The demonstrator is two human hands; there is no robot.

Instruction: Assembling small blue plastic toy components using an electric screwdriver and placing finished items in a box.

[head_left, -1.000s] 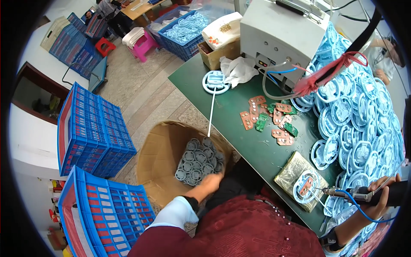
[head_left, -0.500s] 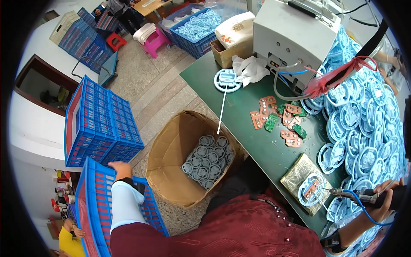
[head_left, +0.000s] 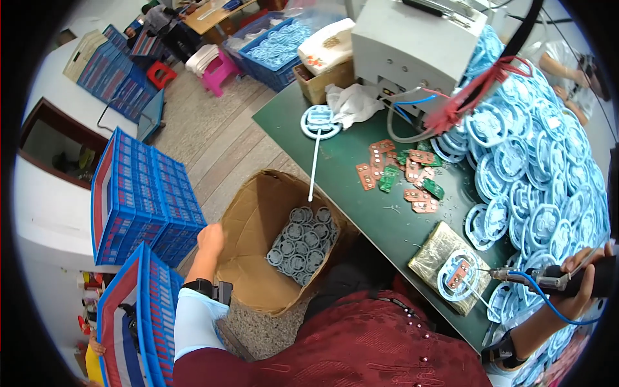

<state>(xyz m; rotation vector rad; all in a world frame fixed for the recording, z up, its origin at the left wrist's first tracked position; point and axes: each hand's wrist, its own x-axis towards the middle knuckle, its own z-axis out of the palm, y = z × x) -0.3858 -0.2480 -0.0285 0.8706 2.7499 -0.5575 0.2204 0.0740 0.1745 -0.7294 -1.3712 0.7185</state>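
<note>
My right hand (head_left: 576,302) is wrapped round a screwdriver (head_left: 548,280) with a black handle and a blue hose. Its thin tip points at a brown circuit board (head_left: 458,274) set in a light-blue oval plastic frame (head_left: 445,288). That frame rests on a tape-wrapped block (head_left: 431,253) at the table's near edge. My left hand (head_left: 211,241) is closed in a fist, in the air between a cardboard box (head_left: 248,274) and the blue crates. Its fingers curl away from view, so whatever it may hold is hidden. A blue crate (head_left: 149,309) stands beside my left forearm.
Blue frames (head_left: 548,174) are heaped along the table's right side. Loose brown and green boards (head_left: 412,169) lie mid-table, below a grey machine (head_left: 412,48). Round grey parts (head_left: 300,242) fill the box bottom. Stacked blue crates (head_left: 145,200) stand left; one frame's rod (head_left: 314,168) overhangs the table.
My left hand has come off the near blue crate, moving up and right, and closed. That crate now sits farther left. My right hand keeps the screwdriver at the same board.
</note>
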